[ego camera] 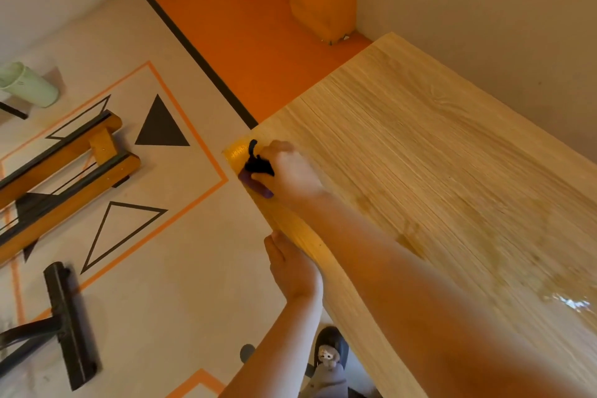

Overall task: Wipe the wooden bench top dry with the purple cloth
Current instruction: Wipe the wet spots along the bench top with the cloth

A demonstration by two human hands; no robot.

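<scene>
Bench [436, 155]: pale wooden top running from the lower right to a far corner, one long side against the wall.
Floor [181, 268]: pale, marked with orange lines and dark triangles.
Wet patch [562, 297]: glossy sheen on the bench top at the near right.
Left hand [292, 268]: set against the bench's front edge; the fingers are hidden, so open or closed cannot be told.
Right hand [290, 171]: at the far left corner of the bench, blurred, with the fingers curled around the purple cloth.
Purple cloth [256, 186]: bunched in the right hand at the corner's edge, with a dark part showing just above it.
</scene>
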